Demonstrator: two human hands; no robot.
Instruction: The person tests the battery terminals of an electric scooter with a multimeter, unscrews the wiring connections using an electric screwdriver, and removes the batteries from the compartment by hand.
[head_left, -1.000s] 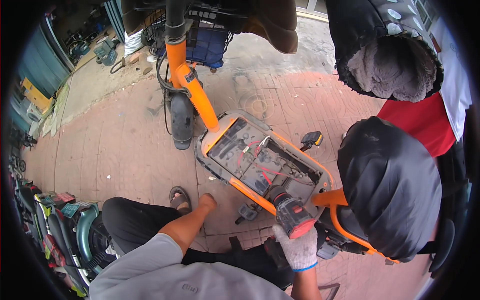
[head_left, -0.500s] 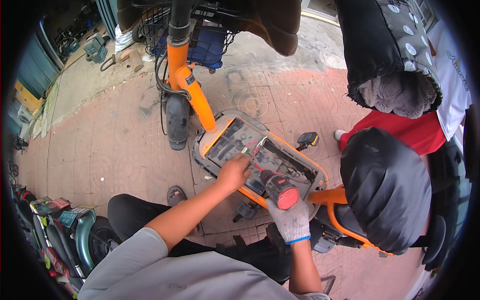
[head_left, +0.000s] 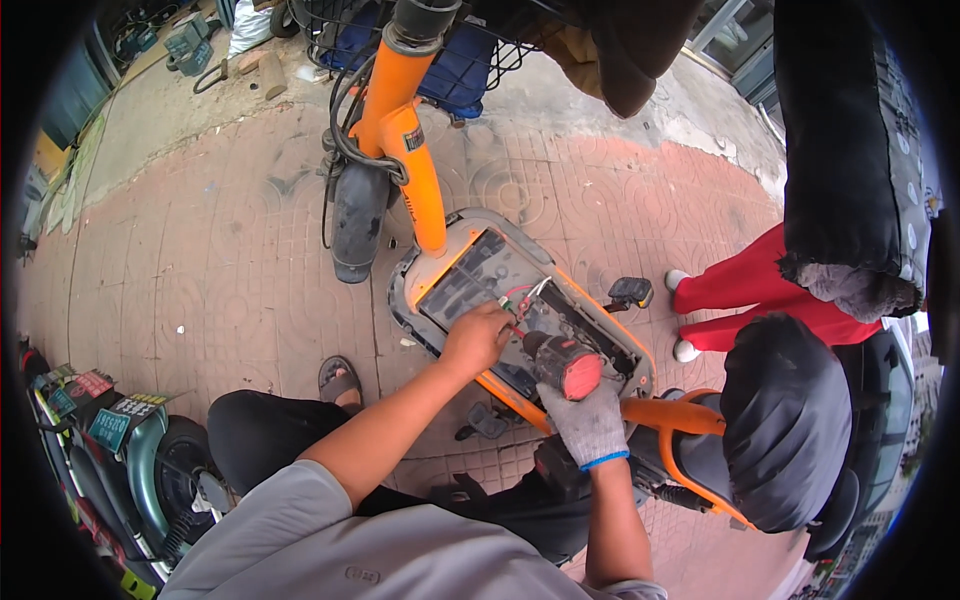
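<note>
My right hand [head_left: 588, 425], in a grey knit glove with a blue cuff, is wrapped round a dark cordless drill with a red rear end [head_left: 567, 368]. The drill points up and left over the open floorboard compartment [head_left: 545, 262] of an orange electric scooter [head_left: 405, 130]. My bare left hand [head_left: 478, 338] is closed at the drill's front end, above the compartment. What its fingers pinch is mostly hidden; a small green piece shows at the fingertips. Thin red and white wires [head_left: 538, 290] run beside them inside the compartment.
A pedal [head_left: 631, 292] sticks out on the far side, another pedal [head_left: 487, 420] on the near side. The black-covered seat [head_left: 785, 425] is at right. A person in red trousers [head_left: 745, 285] stands beyond. Parked two-wheelers [head_left: 150, 450] stand at left. A basket [head_left: 465, 60] hangs ahead.
The whole view has shifted, showing more of the other person's legs. The drill's front end now sits closer to my left fingers. Both hands keep their closed hold.
</note>
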